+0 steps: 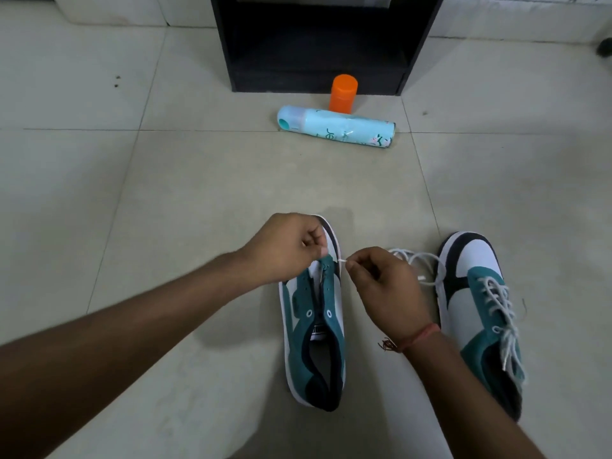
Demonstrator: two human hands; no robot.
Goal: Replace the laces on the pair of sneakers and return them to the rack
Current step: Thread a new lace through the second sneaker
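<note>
Head view: right hand [381,279] pinches limp white lace [418,265] tip; left hand [284,248] grips unlaced sneaker [313,329] just beside it.

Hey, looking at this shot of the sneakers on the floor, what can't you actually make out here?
Head view only:
- Toe of the unlaced teal and white sneaker: hidden behind the left hand.
- White lace tip pinched by the right hand: too small to tell which eyelet it enters.
- Black wooden rack: top cut off by the frame edge, interior too dark.
- Pale blue spray can: label print too small to read.
</note>
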